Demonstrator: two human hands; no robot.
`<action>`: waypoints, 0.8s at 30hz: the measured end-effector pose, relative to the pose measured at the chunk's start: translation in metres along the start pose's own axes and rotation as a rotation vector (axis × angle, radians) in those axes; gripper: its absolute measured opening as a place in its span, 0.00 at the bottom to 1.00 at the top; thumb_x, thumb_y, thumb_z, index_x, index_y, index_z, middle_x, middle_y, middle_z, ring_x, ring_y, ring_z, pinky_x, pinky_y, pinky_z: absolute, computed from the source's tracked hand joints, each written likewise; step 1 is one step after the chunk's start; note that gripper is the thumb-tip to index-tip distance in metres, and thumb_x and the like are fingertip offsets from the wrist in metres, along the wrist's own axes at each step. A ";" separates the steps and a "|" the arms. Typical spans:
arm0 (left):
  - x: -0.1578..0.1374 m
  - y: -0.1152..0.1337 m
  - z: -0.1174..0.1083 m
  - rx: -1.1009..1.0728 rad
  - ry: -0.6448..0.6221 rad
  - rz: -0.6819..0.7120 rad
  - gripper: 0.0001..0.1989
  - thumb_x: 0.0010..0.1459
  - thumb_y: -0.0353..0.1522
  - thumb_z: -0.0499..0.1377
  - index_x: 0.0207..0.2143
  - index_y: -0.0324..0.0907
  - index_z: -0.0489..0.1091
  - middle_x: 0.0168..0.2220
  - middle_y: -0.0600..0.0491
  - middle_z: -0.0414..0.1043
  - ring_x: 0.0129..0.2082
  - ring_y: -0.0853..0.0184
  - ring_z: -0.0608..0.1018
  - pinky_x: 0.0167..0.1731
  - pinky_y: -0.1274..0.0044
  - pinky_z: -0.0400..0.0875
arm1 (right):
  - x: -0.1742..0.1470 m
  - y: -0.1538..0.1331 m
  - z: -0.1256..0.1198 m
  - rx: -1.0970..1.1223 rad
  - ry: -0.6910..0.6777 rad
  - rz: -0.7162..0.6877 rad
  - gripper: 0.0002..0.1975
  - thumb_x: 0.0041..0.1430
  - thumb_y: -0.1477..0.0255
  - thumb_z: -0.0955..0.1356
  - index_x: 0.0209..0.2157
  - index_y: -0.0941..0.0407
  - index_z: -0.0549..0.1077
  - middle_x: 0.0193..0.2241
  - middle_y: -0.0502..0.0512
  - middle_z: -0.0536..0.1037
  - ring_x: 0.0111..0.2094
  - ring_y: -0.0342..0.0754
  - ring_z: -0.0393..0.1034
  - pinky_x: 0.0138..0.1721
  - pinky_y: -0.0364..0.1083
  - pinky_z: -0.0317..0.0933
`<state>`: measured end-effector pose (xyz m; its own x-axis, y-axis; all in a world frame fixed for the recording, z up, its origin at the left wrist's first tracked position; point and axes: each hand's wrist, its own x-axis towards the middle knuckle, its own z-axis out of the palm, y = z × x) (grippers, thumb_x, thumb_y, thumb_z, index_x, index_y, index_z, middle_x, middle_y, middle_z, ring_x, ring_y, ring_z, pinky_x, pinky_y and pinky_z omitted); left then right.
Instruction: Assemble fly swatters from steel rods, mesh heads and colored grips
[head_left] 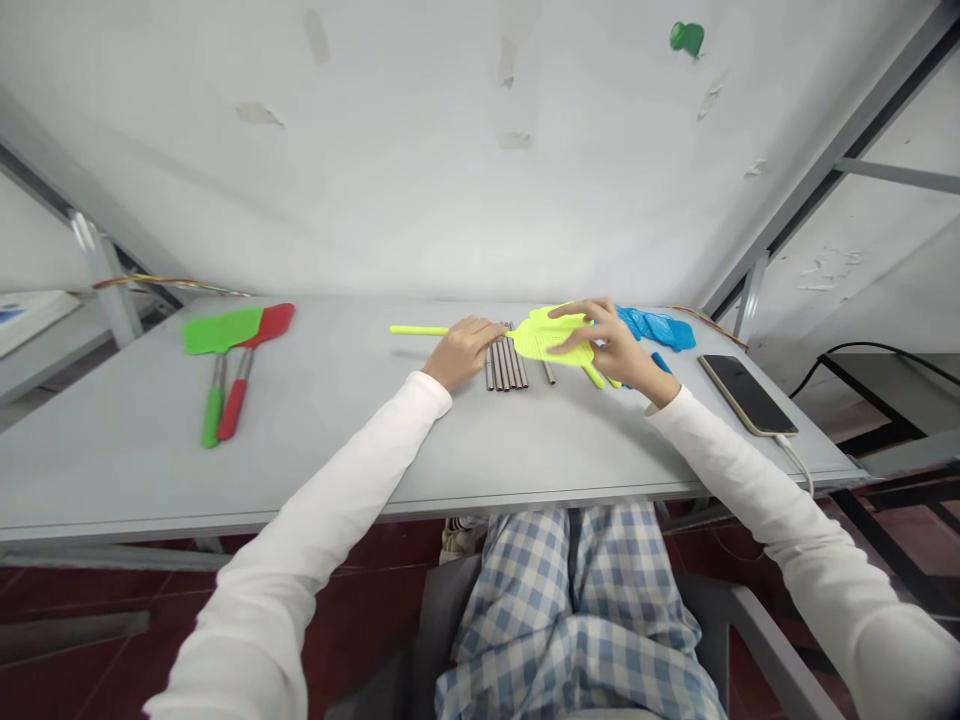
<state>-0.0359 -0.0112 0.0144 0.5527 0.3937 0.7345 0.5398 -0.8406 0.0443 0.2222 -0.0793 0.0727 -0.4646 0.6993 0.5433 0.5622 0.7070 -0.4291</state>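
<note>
you sit at a pale grey tabletop (352, 450) pushed against a white wall (420, 180) marked with scraps of tape (259, 113) and one green patch (687, 38). metal frame posts (101, 262) rise at both ends, and dark red floor tiles (352, 620) show below, around your grey chair (772, 650). over the middle of the tabletop, near the wall, is a bright yellow swatter (536, 338), its handle pointing left. your left hand (469, 350) grasps it at the neck; your right hand (604, 345) grips its broad head, fingers bent across it. metal tubes (507, 368) lie side by side just beside your left hand. blue swatter heads (660, 328) lie beyond your right hand, near a dark-screened phone (748, 394) with a white cable (796, 462). at far left, a green swatter (222, 330) overlaps a red swatter (276, 321). faint marks (832, 262) on the right-hand wall cannot be made out as words.
</note>
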 end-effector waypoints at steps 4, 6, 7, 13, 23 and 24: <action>-0.001 -0.004 -0.002 0.010 0.004 -0.019 0.13 0.65 0.29 0.48 0.38 0.42 0.72 0.28 0.49 0.70 0.31 0.62 0.70 0.34 0.70 0.65 | -0.008 -0.003 -0.005 -0.429 -0.106 -0.133 0.23 0.60 0.84 0.60 0.37 0.44 0.79 0.58 0.47 0.68 0.63 0.57 0.51 0.60 0.64 0.47; -0.001 -0.005 -0.002 0.056 -0.012 -0.025 0.13 0.64 0.29 0.48 0.37 0.42 0.72 0.28 0.48 0.70 0.31 0.61 0.70 0.34 0.69 0.65 | -0.011 0.000 -0.005 -0.510 -0.137 -0.129 0.24 0.59 0.84 0.60 0.42 0.42 0.78 0.60 0.46 0.65 0.64 0.58 0.50 0.60 0.63 0.47; -0.001 -0.005 -0.001 0.084 -0.019 -0.022 0.13 0.63 0.28 0.48 0.37 0.42 0.73 0.28 0.48 0.70 0.31 0.61 0.70 0.34 0.69 0.65 | -0.012 0.002 -0.004 -0.520 -0.106 -0.091 0.22 0.60 0.82 0.61 0.45 0.43 0.77 0.61 0.47 0.64 0.63 0.58 0.50 0.59 0.63 0.48; -0.001 0.001 0.007 0.172 -0.038 0.013 0.15 0.60 0.24 0.47 0.38 0.42 0.73 0.27 0.49 0.69 0.30 0.61 0.69 0.33 0.69 0.64 | -0.001 0.014 0.008 -0.242 0.122 0.251 0.25 0.60 0.60 0.65 0.56 0.56 0.64 0.49 0.64 0.72 0.49 0.58 0.66 0.50 0.58 0.61; -0.003 -0.006 -0.002 -0.007 0.038 -0.130 0.12 0.64 0.29 0.49 0.36 0.42 0.72 0.29 0.49 0.69 0.32 0.62 0.70 0.35 0.70 0.65 | -0.021 0.026 0.000 -0.552 -0.085 -0.055 0.20 0.63 0.76 0.62 0.49 0.40 0.74 0.56 0.52 0.69 0.59 0.57 0.57 0.59 0.63 0.50; -0.002 -0.005 -0.001 -0.013 0.047 -0.128 0.12 0.63 0.29 0.48 0.37 0.42 0.72 0.29 0.49 0.70 0.33 0.62 0.70 0.36 0.70 0.66 | -0.023 0.032 0.001 -0.576 -0.054 -0.023 0.20 0.62 0.76 0.62 0.51 0.40 0.73 0.56 0.53 0.69 0.59 0.57 0.57 0.59 0.63 0.49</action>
<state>-0.0403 -0.0086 0.0131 0.4490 0.4808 0.7531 0.5958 -0.7892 0.1486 0.2504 -0.0724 0.0461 -0.5074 0.6994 0.5035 0.8259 0.5614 0.0525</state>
